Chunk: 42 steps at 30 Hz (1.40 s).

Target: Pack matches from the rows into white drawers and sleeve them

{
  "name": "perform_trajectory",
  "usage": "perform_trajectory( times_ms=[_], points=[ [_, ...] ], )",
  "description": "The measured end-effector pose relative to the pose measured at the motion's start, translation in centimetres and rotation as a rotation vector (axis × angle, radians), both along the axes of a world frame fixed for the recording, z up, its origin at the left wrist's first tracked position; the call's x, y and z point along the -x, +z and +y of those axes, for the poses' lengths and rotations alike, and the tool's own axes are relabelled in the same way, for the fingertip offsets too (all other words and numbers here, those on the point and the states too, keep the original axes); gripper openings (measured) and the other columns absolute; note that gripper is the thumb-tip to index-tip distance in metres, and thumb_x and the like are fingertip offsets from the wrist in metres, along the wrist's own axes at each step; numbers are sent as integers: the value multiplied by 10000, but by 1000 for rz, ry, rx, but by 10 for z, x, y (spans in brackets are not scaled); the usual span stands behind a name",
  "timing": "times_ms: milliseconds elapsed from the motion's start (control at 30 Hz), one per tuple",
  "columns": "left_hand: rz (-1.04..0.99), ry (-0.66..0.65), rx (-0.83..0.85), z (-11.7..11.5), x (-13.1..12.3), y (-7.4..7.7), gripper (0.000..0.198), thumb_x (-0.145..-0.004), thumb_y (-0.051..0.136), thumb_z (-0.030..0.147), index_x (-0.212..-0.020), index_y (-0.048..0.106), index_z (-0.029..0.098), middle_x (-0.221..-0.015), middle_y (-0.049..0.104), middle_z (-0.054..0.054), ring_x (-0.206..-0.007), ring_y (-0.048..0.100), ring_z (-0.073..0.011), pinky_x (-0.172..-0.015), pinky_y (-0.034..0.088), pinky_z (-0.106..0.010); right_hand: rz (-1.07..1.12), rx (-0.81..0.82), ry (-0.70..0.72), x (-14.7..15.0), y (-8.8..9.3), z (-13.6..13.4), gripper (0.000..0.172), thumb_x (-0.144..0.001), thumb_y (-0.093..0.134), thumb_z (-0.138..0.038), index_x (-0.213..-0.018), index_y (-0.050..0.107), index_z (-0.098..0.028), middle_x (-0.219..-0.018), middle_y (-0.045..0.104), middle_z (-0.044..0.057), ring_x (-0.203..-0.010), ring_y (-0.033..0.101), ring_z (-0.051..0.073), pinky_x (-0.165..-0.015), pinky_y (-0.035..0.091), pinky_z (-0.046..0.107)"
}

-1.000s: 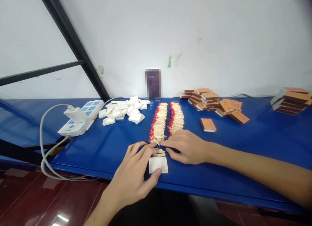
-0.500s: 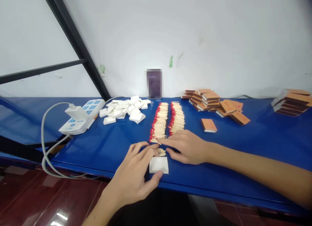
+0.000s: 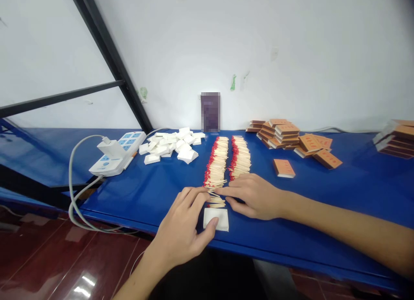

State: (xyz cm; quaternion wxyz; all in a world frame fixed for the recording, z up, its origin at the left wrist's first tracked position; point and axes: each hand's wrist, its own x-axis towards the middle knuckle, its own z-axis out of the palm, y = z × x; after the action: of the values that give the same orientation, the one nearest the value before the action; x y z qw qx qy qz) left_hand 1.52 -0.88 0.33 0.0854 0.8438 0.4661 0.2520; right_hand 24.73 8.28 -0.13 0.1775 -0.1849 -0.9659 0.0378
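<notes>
Two long rows of red-tipped matches lie on the blue table, a left row (image 3: 217,160) and a right row (image 3: 239,157). Near the front edge, a small loose group of matches (image 3: 217,201) lies just behind a white matchbox tray (image 3: 222,219). My left hand (image 3: 184,222) has its fingertips at the near end of the left row and its thumb over the tray's left part; thumb and fingers are apart. From the right, my right hand (image 3: 254,196) points its index finger at the same matches, its thumb apart below. Neither hand visibly grips anything.
A pile of white trays (image 3: 171,145) lies back left, beside a power strip (image 3: 118,155) with a plug and cable. Orange matchbox sleeves (image 3: 281,132) are heaped back right, one sleeve (image 3: 283,167) lies nearer, and more are stacked (image 3: 396,138) far right.
The view has shifted slightly, so everything sits further right. My left fingers have drawn back a little from the loose matches, showing more of them. My right hand stays close by.
</notes>
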Motion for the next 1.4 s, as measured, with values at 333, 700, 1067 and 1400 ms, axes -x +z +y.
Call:
perform_trajectory(
  times_ms=[333, 700, 1067, 1400],
  points=[
    [0, 11, -22, -1, 1, 0, 226, -946, 559, 267, -1161, 544, 201, -1226, 627, -97, -1193, 522, -280, -1020, 454, -438, -10, 4, -3, 0, 2, 0, 333, -990, 453, -226, -1217, 693, -192, -755, 680, 34, -647, 580, 168, -633, 353, 299],
    [106, -7, 30, 0, 0, 3, 307, -973, 531, 307, -1262, 523, 206, -1320, 606, -95, -1226, 486, -301, -1014, 433, -461, 26, -55, 45, 0, -2, 1, 324, -993, 443, -226, -1171, 704, -159, -735, 686, 37, -627, 578, 161, -627, 355, 298],
    [81, 28, -36, 0, 2, 0, 457, -949, 567, 321, -1383, 467, 216, -1390, 543, -121, -1269, 495, -313, -1047, 433, -459, 27, -35, 51, 0, 0, 1, 317, -976, 466, -217, -1190, 692, -156, -759, 708, 43, -637, 590, 166, -643, 383, 301],
    [51, 111, -62, 0, 2, -2, 411, -953, 540, 356, -1324, 501, 183, -1301, 570, -143, -1182, 522, -324, -982, 438, -466, 16, 0, 39, 0, 0, 1, 339, -969, 469, -216, -1233, 676, -165, -799, 727, 50, -682, 627, 177, -651, 396, 298]
  ],
)
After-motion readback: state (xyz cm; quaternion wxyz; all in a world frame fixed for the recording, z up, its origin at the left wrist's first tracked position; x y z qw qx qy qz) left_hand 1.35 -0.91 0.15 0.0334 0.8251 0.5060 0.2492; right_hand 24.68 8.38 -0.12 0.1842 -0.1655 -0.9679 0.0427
